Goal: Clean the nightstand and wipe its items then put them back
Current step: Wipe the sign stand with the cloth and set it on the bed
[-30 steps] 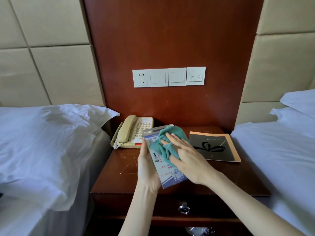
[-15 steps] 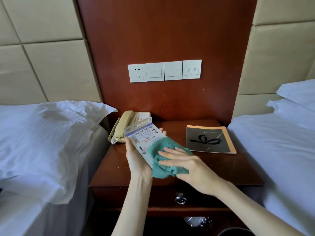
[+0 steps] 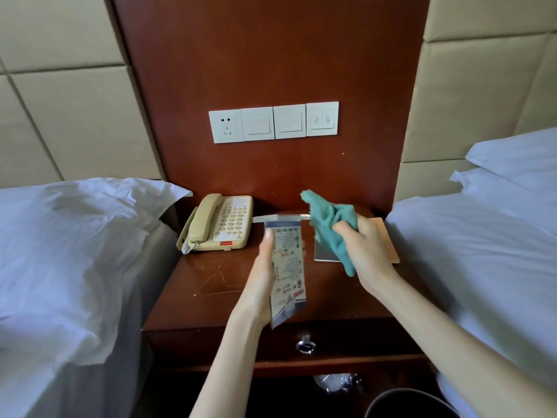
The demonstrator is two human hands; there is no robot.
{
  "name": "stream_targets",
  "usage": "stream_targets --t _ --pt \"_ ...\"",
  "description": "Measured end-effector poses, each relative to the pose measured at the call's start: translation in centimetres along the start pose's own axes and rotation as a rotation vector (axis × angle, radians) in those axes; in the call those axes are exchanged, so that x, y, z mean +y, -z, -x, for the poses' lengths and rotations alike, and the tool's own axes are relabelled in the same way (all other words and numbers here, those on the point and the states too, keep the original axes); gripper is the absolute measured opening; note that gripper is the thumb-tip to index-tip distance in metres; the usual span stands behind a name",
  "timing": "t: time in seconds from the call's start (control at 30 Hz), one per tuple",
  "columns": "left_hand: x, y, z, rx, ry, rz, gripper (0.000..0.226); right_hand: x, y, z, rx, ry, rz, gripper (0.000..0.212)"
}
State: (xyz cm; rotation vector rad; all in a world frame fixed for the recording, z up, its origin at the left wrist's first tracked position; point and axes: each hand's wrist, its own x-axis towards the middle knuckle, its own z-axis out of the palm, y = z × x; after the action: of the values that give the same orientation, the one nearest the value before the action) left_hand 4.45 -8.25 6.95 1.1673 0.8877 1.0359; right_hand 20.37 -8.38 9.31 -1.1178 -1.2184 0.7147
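My left hand (image 3: 262,285) holds a clear acrylic sign stand with a printed card (image 3: 288,267) above the dark wooden nightstand (image 3: 205,291), its flat base pointing toward the wall. My right hand (image 3: 366,251) grips a bunched teal cloth (image 3: 330,224), lifted off the card and held to its right. A beige telephone (image 3: 221,223) sits at the nightstand's back left. A dark booklet with an orange border (image 3: 388,242) lies at the back right, mostly hidden by my right hand and the cloth.
White-sheeted beds flank the nightstand, left (image 3: 75,251) and right (image 3: 482,236). A row of wall sockets and switches (image 3: 273,122) sits above. The drawer has a metal pull (image 3: 305,346). A dark bin's rim (image 3: 407,402) shows at the bottom right.
The cloth has come off the card and risen to the right in my right hand. My left hand has turned the sign stand more edge-on, nearer the nightstand's middle.
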Motion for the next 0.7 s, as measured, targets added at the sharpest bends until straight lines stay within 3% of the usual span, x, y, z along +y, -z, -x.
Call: stream_targets --t 0.13,0.27,0.37,0.5,0.7 --pt "-0.7 -0.9 0.3 -0.097 0.009 -0.162 0.061 -2.1 -1.7 0.9 -0.314 0.158 0.194 0.024" --pt "-1.0 -0.6 0.3 -0.130 0.030 -0.163 0.068 -2.7 -1.2 0.3 -0.456 0.117 0.216 0.027" --pt "-1.0 -0.4 0.6 -0.136 0.049 -0.150 0.076 -2.6 -0.5 -0.9 -0.466 0.017 0.232 0.034" --pt "-0.6 -0.2 0.9 -0.143 0.052 -0.104 0.062 -1.7 0.1 -1.5 -0.418 -0.039 0.254 0.035" --pt "-0.3 -0.4 0.8 -0.097 -0.015 -0.052 0.076 -3.0 -1.1 -0.1 -0.411 0.107 0.170 0.028"
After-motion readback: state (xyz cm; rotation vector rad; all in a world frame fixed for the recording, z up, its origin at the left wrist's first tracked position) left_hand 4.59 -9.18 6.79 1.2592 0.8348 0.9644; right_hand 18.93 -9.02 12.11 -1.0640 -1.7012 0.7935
